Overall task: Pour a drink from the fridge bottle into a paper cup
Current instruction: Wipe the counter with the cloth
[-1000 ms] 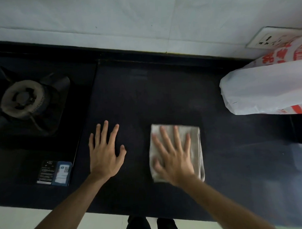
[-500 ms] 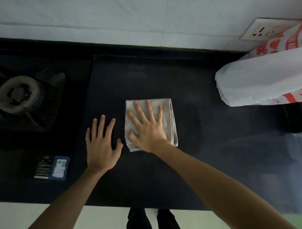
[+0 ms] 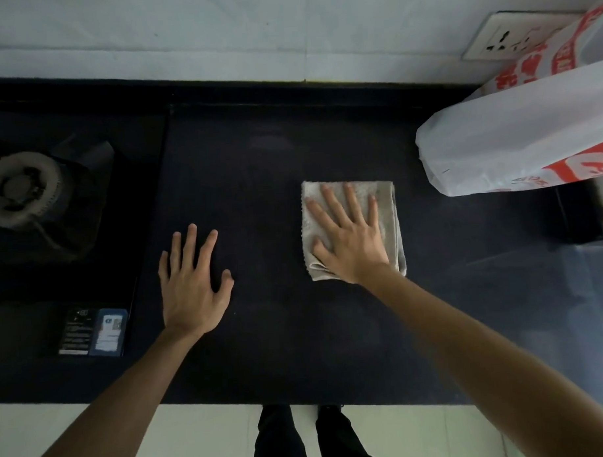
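With fingers spread flat, the right hand [image 3: 350, 240] presses a folded cloth [image 3: 384, 205] on the dark tabletop [image 3: 257, 168], the left hand [image 3: 191, 287] resting empty; neither bottle nor cup shows, so fetching them seemingly comes next

Position of the folded cloth [image 3: 388, 204] on the dark bench [image 3: 257, 168], compared across the three moments. One second ago the cloth lay toward 6 o'clock, nearer the front edge; half a second ago it had slid toward 10 o'clock, just beside the left hand [image 3: 192, 283]; now it lies toward 3 o'clock, well apart from that hand and nearer the white bag [image 3: 515, 135]. The right hand [image 3: 348, 240], flat with fingers [image 3: 330, 203] spread, has travelled with the cloth throughout.
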The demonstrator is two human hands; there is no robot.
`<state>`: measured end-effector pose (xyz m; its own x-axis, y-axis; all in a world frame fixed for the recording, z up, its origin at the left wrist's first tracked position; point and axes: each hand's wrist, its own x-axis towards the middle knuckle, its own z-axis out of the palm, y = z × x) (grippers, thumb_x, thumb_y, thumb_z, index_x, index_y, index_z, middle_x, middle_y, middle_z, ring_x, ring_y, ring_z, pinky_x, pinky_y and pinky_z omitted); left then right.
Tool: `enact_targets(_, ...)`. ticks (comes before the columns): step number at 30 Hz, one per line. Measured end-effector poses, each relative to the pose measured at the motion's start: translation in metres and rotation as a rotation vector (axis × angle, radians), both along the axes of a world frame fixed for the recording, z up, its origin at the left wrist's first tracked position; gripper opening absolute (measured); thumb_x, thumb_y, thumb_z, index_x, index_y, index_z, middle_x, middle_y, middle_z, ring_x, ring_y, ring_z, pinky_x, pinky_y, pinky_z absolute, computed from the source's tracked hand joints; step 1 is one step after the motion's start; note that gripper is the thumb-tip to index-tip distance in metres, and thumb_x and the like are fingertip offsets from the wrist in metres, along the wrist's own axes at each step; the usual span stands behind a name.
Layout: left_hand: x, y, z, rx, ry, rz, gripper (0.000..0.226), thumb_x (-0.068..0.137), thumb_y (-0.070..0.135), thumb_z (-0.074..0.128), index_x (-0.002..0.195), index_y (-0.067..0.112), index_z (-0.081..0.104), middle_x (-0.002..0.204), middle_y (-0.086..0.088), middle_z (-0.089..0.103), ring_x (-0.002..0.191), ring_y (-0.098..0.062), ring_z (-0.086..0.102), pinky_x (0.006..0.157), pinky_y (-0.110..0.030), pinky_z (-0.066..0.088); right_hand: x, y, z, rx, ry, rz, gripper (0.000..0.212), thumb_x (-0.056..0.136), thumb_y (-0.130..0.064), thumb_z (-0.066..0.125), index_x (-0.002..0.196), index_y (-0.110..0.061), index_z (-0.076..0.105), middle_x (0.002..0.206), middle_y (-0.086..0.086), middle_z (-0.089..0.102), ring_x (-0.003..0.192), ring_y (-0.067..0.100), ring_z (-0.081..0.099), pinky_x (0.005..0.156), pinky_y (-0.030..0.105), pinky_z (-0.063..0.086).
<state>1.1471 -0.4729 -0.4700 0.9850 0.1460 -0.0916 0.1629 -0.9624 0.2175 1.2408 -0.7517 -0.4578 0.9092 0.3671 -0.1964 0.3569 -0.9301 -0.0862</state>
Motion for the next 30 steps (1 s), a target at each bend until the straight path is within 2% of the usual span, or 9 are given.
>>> enact_targets(4, 0.000, -0.001, 0.000, -0.004, -0.001, -0.001, 0.073, 0.088, 0.050, 0.035, 0.155, 0.023, 0.031, 0.167, -0.009, 0.016, 0.155, -0.031, 0.008, 0.122, -0.056, 0.014, -0.093, -0.040, 0.006, 0.029, 0.024, 0.000, 0.074, 0.093, -0.057, 0.032, 0.158, -0.034, 0.003, 0.167, -0.002, -0.002, 0.152, 0.033, -0.010, 0.117, 0.067, 0.006)
enact_targets(6, 0.000, 0.000, 0.001, -0.002, -0.003, 0.004, 0.073, 0.087, 0.050, 0.035, 0.156, 0.024, 0.031, 0.167, -0.009, 0.016, 0.155, -0.031, 0.009, 0.122, -0.057, 0.015, -0.110, -0.055, 0.007, 0.014, 0.039, 0.020, 0.074, 0.093, -0.057, 0.034, 0.158, -0.036, 0.004, 0.167, -0.003, -0.001, 0.152, 0.032, -0.008, 0.116, 0.068, 0.010)
enact_targets(10, 0.001, -0.001, 0.003, 0.005, 0.007, 0.012, 0.074, 0.087, 0.050, 0.035, 0.156, 0.024, 0.031, 0.167, -0.008, 0.016, 0.155, -0.031, 0.008, 0.123, -0.056, 0.015, -0.064, -0.040, 0.003, 0.021, 0.053, -0.040, 0.074, 0.091, -0.057, 0.033, 0.157, -0.037, 0.008, 0.167, -0.002, -0.001, 0.152, 0.032, -0.009, 0.114, 0.070, 0.009)
enact_targets(15, 0.000, -0.001, 0.005, 0.015, 0.039, 0.019, 0.075, 0.086, 0.052, 0.033, 0.156, 0.026, 0.027, 0.168, -0.006, 0.012, 0.155, -0.029, 0.005, 0.123, -0.055, 0.012, 0.031, 0.043, -0.001, -0.004, 0.038, -0.075, 0.074, 0.091, -0.059, 0.022, 0.158, -0.033, 0.004, 0.167, 0.002, -0.004, 0.151, 0.037, -0.011, 0.112, 0.073, 0.002)
enact_targets(19, 0.001, -0.002, 0.007, 0.014, 0.053, 0.016, 0.074, 0.086, 0.050, 0.035, 0.156, 0.027, 0.028, 0.168, -0.006, 0.013, 0.155, -0.029, 0.006, 0.123, -0.055, 0.014, -0.006, 0.067, 0.002, 0.010, 0.047, 0.035, 0.075, 0.092, -0.060, 0.021, 0.158, -0.030, -0.001, 0.166, 0.004, -0.014, 0.149, 0.038, -0.019, 0.112, 0.073, 0.000)
enact_targets(23, 0.001, -0.001, 0.008, 0.005, 0.059, 0.018, 0.075, 0.086, 0.051, 0.036, 0.157, 0.028, 0.027, 0.168, -0.004, 0.011, 0.156, -0.028, 0.005, 0.123, -0.055, 0.014, -0.065, 0.072, 0.006, 0.060, 0.086, 0.214, 0.074, 0.093, -0.059, 0.030, 0.158, -0.030, 0.008, 0.167, 0.003, -0.006, 0.150, 0.036, -0.017, 0.111, 0.073, 0.003)
enact_targets(26, 0.001, 0.000, 0.007, 0.013, 0.066, 0.019, 0.075, 0.086, 0.050, 0.037, 0.157, 0.029, 0.025, 0.169, -0.003, 0.010, 0.156, -0.027, 0.004, 0.123, -0.054, 0.014, -0.036, 0.082, 0.002, 0.084, 0.067, 0.246, 0.073, 0.092, -0.058, 0.030, 0.157, -0.032, 0.013, 0.167, 0.002, 0.001, 0.151, 0.035, -0.012, 0.112, 0.073, 0.002)
enact_targets(30, 0.001, 0.000, 0.005, 0.015, 0.070, 0.031, 0.074, 0.086, 0.049, 0.038, 0.156, 0.030, 0.024, 0.169, -0.002, 0.009, 0.156, -0.026, 0.004, 0.124, -0.053, 0.014, 0.033, 0.120, -0.004, 0.061, 0.055, 0.274, 0.073, 0.091, -0.059, 0.024, 0.157, -0.033, 0.009, 0.167, 0.001, 0.000, 0.150, 0.036, -0.015, 0.111, 0.073, -0.001)
